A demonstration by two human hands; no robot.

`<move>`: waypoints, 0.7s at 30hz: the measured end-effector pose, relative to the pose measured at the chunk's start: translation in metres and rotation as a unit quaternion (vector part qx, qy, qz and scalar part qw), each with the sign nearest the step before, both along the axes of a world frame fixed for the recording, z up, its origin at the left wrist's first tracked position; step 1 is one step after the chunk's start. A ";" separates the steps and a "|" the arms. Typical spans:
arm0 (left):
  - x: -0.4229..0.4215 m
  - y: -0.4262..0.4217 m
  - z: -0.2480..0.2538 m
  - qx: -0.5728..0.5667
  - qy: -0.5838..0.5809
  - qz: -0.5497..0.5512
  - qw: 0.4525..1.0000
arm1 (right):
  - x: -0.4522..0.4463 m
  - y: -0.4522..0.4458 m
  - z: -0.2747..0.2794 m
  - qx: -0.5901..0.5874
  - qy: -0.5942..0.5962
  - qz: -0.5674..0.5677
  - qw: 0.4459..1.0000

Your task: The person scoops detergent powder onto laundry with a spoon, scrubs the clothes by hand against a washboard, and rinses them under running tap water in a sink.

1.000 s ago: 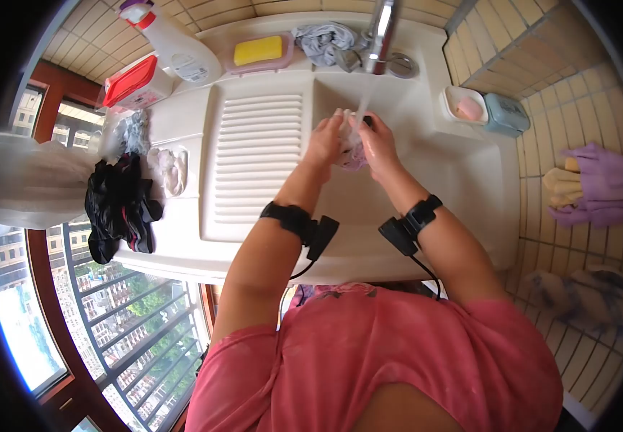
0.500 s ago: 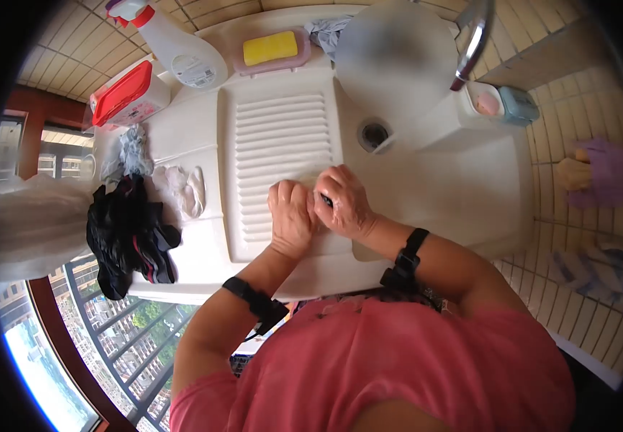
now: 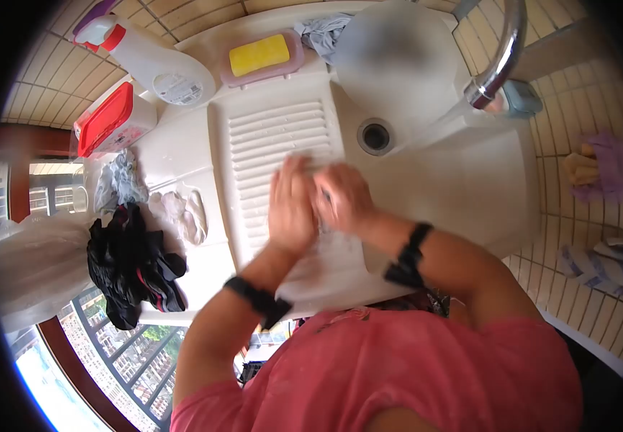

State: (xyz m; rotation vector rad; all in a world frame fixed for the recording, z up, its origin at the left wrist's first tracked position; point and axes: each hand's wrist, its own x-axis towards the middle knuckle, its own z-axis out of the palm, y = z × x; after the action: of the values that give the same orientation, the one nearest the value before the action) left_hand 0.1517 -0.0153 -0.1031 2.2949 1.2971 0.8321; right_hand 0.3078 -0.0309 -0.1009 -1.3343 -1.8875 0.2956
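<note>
Side by side over the ribbed washboard (image 3: 277,131) of the white sink, my two hands nearly touch. My left hand (image 3: 293,209) has its fingers stretched out and is smeared by motion. My right hand (image 3: 344,198) is curled closed, blurred too. Something small and dark shows in its grip by the thumb, too little of it to name. What lies between the palms is hidden. A black strap with a small device sits on each forearm.
Left of the washboard lie a black garment with red trim (image 3: 135,263), white cloth (image 3: 182,214) and grey cloth (image 3: 120,183). A spray bottle (image 3: 160,72), a red-lidded box (image 3: 110,119) and a yellow sponge (image 3: 259,55) stand behind. Right are the drain (image 3: 375,137) and faucet (image 3: 498,68).
My left hand's fingers have gone from curled to stretched out. Both hands stay over the washboard. The view has shifted, bringing more of the faucet into sight.
</note>
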 end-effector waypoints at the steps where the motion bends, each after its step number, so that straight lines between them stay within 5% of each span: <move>1: 0.006 0.036 -0.009 0.013 0.069 0.023 0.997 | -0.002 0.040 -0.007 0.000 -0.026 -0.030 0.999; 4: 0.034 0.114 -0.004 0.093 0.019 0.194 0.976 | -0.006 0.118 -0.012 0.068 0.002 -0.110 0.992; 7: 0.027 0.093 -0.006 -0.007 0.083 0.181 0.980 | -0.010 0.101 -0.009 0.044 -0.010 -0.164 0.985; 9: 0.007 0.041 -0.013 -0.003 -0.042 0.069 0.997 | -0.002 0.044 0.005 0.045 0.010 -0.045 0.998; 13: -0.010 -0.017 0.000 -0.035 0.005 0.000 0.999 | 0.004 -0.006 0.007 -0.021 -0.036 0.072 0.997; 17: 0.022 0.113 -0.017 0.072 0.013 0.120 0.990 | -0.007 0.125 -0.013 0.071 0.007 -0.101 0.992; 19: 0.032 0.124 -0.009 0.064 0.005 0.203 0.977 | -0.009 0.133 -0.011 0.041 0.002 -0.140 0.989; 21: 0.020 0.090 -0.013 0.040 0.021 0.152 0.987 | -0.013 0.107 -0.009 0.003 0.019 -0.145 0.989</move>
State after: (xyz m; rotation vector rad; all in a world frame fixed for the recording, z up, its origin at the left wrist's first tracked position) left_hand 0.1713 0.0743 -0.1162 2.2162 1.6905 0.9524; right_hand 0.2950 0.0762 -0.1099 -1.5635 -1.6341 0.1646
